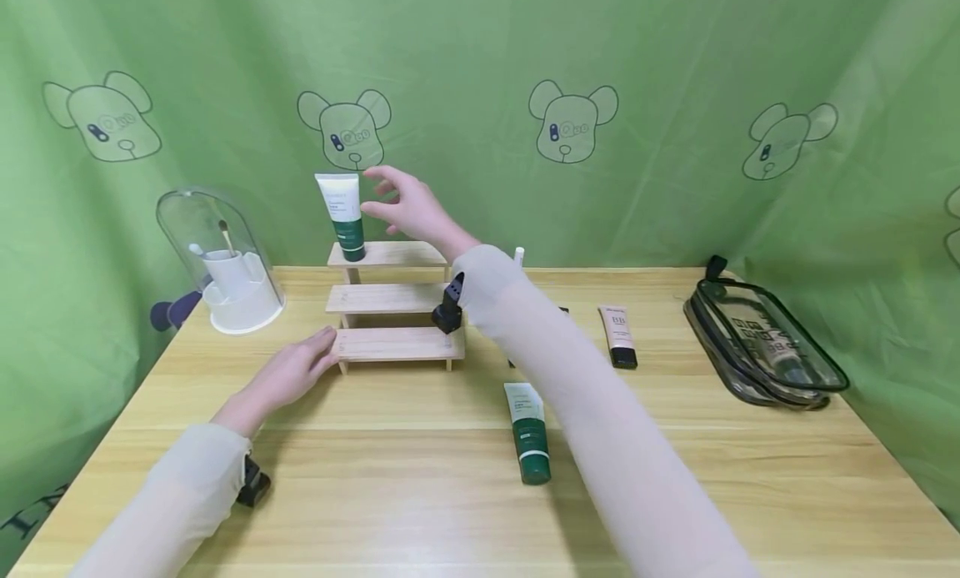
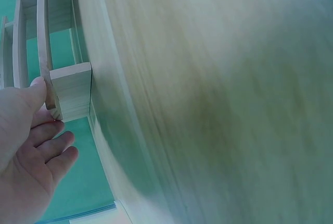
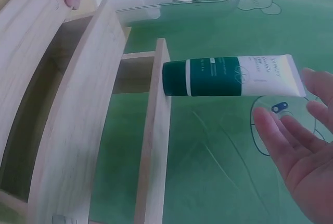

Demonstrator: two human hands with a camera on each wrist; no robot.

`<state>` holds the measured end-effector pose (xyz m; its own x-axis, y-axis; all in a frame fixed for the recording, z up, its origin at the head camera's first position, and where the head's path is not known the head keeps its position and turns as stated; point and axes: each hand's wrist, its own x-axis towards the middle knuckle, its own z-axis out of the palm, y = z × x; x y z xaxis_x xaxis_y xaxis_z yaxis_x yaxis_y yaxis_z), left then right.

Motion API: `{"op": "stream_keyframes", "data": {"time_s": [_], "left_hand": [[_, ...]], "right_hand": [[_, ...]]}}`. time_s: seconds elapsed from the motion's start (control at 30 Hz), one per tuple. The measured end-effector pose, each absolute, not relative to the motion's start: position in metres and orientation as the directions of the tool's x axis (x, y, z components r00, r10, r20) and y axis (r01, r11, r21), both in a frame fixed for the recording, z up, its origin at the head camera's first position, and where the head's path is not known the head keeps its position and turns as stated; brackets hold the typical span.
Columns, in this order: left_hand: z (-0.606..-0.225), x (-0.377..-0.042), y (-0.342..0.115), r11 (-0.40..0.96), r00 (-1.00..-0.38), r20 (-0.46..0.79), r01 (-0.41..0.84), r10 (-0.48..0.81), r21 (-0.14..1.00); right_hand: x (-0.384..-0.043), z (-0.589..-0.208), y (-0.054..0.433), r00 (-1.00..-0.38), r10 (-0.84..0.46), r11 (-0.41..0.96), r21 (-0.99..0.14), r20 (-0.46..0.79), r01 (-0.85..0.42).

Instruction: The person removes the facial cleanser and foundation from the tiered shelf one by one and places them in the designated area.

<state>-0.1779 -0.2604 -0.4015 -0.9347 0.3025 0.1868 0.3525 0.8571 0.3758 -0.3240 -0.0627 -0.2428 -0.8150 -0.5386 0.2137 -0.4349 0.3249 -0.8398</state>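
Note:
A white-and-green squeeze tube (image 1: pixel 343 215) stands upright on its cap on the top step of a small three-tier wooden stand (image 1: pixel 390 299). Just right of the tube, my right hand (image 1: pixel 408 203) is held with fingers spread and relaxed; the right wrist view shows a gap between the fingers and the tube (image 3: pixel 229 75). My left hand (image 1: pixel 296 368) pinches the left end of the bottom step, thumb on top and forefinger beneath, as the left wrist view shows. A second white-and-green tube (image 1: pixel 531 436) lies on the table, right of the stand.
A clear dome holder (image 1: pixel 240 286) with brushes stands at the back left. Right of my right arm lie a pink tube with a black cap (image 1: pixel 618 336) and a clear black-edged pouch (image 1: pixel 765 344). A white-tipped item (image 1: pixel 519 255) is partly hidden behind my sleeve.

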Motion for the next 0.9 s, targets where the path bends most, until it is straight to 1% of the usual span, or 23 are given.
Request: {"op": "stream_keyframes", "data": {"time_s": [0.13,0.3,0.4,0.7,0.9], "left_hand": [[-0.401,-0.178,-0.260,0.858,-0.936,0.183,0.349,0.300,0.378],[-0.401,-0.178,-0.260,0.858,-0.937,0.180,0.347,0.299,0.379],[-0.401,-0.178,-0.260,0.858,-0.939,0.177,0.343,0.296,0.382],[-0.401,-0.177,-0.260,0.858,-0.936,0.182,0.349,0.301,0.376],[-0.400,-0.177,-0.260,0.856,-0.937,0.177,0.347,0.300,0.383]], "right_hand": [[-0.325,-0.243,-0.071,-0.815,-0.543,0.344,-0.831,0.205,-0.438],[-0.324,-0.244,-0.079,-0.800,-0.568,0.382,-0.798,0.195,-0.466],[-0.323,-0.244,-0.083,-0.802,-0.560,0.396,-0.783,0.208,-0.480],[-0.321,-0.247,-0.083,-0.832,-0.435,0.394,-0.758,0.344,-0.519],[-0.318,-0.249,-0.080,-0.848,-0.373,0.369,-0.778,0.377,-0.509]]}}
